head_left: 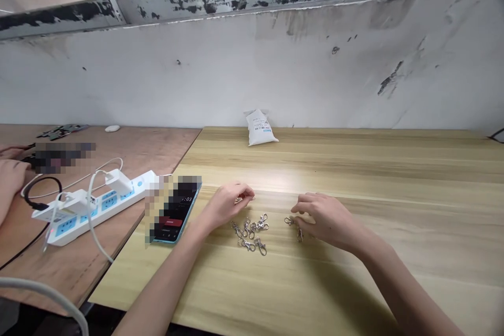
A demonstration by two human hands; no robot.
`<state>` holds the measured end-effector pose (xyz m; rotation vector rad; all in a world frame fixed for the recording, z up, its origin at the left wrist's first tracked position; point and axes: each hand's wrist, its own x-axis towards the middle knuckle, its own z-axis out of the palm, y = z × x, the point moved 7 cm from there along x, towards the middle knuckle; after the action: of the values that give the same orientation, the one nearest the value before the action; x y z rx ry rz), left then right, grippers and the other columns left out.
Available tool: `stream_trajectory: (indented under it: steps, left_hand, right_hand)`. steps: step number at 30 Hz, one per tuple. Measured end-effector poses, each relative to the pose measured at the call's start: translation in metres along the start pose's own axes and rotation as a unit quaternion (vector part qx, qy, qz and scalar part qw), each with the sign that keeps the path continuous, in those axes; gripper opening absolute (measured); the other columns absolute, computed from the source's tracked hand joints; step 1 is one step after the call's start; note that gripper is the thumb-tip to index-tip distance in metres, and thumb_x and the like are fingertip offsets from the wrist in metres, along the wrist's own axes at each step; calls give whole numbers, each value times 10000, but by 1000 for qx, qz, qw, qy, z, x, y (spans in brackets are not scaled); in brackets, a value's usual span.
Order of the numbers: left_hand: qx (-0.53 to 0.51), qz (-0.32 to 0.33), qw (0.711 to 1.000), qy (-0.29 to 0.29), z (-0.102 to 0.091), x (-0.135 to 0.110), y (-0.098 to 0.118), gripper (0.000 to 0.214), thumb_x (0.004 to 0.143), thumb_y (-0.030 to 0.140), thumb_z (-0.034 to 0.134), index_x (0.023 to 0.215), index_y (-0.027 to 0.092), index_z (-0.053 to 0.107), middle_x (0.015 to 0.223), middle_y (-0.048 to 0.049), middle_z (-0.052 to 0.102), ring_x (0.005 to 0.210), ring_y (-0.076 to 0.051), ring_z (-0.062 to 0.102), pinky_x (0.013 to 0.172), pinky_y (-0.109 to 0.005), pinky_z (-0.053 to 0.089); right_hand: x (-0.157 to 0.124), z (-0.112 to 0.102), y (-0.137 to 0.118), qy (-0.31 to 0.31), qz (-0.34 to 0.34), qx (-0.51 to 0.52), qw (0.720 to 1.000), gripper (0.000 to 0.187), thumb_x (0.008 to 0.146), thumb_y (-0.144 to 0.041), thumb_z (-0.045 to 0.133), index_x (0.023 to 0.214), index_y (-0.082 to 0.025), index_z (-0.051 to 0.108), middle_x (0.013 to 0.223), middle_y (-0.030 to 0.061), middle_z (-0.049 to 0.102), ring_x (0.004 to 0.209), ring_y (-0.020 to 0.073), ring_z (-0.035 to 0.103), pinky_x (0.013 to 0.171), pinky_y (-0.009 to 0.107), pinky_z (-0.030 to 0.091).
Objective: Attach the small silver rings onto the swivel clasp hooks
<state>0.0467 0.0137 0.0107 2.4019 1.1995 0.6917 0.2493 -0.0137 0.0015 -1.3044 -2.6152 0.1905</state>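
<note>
Several silver swivel lobster clasps lie in a loose group on the light wood table, between my two hands. Just behind that group, my left hand is closed, thumb against curled fingers, with bits of a metal clasp showing at it; most of that clasp is hidden. On the right, my right hand rests low over the table with thumb and forefinger apart. One clasp lies by its fingertips and another clasp sits just below the thumb, partly covered.
A phone with a lit screen lies left of my left forearm. Beyond it, a white power strip with plugs and cables sits on a brown table. A white plastic packet leans by the wall. Another person's hand is far left.
</note>
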Motion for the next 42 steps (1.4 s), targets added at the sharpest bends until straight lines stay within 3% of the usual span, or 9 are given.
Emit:
stream_trajectory:
  steps: [5, 11, 16, 23, 34, 42]
  left_hand:
    - [9, 14, 1000, -5, 2, 0, 0, 97, 899, 167, 572, 881, 198, 662, 873, -15, 701, 819, -157, 638, 743, -264, 471]
    - [17, 33, 999, -15, 7, 1, 1, 75, 899, 171, 569, 884, 205, 634, 910, -10, 693, 855, -164, 635, 771, -276, 474]
    - [9, 60, 998, -13, 8, 2, 4, 81, 876, 138, 578, 857, 207, 616, 974, -13, 672, 927, -168, 618, 841, -291, 469]
    - [59, 69, 996, 5, 6, 2, 9, 48, 839, 157, 601, 826, 203, 600, 1092, -32, 655, 1067, -213, 561, 952, -379, 386]
    - [69, 58, 996, 15, 6, 2, 8, 73, 810, 137, 613, 809, 202, 581, 1151, -31, 638, 1120, -218, 534, 973, -387, 346]
    - [48, 54, 997, 12, 8, 2, 9, 41, 833, 183, 642, 813, 218, 637, 1196, -32, 628, 1170, -230, 524, 995, -416, 363]
  right_hand:
    - [0, 0, 4, -3, 19, -3, 1000, 158, 884, -236, 571, 832, -243, 720, 813, 20, 687, 717, 170, 614, 633, 286, 372]
    - [10, 11, -20, -14, -14, -86, 996, 212, 861, -156, 597, 677, -203, 692, 713, 13, 665, 697, 155, 597, 633, 285, 336]
    - [15, 18, -33, 46, -41, -185, 981, 233, 818, -58, 589, 622, -169, 648, 657, 28, 646, 665, 170, 581, 625, 316, 316]
    - [16, 16, -28, 91, -7, -185, 978, 195, 786, -28, 551, 680, -176, 621, 743, 30, 640, 659, 162, 572, 609, 306, 310]
    - [17, 15, -14, 100, 0, -64, 993, 164, 766, -50, 556, 680, -186, 590, 697, -8, 687, 586, 131, 570, 649, 285, 351]
    - [12, -1, -15, 211, 0, 116, 971, 113, 777, -106, 572, 772, -207, 620, 635, -10, 628, 579, 146, 553, 583, 270, 412]
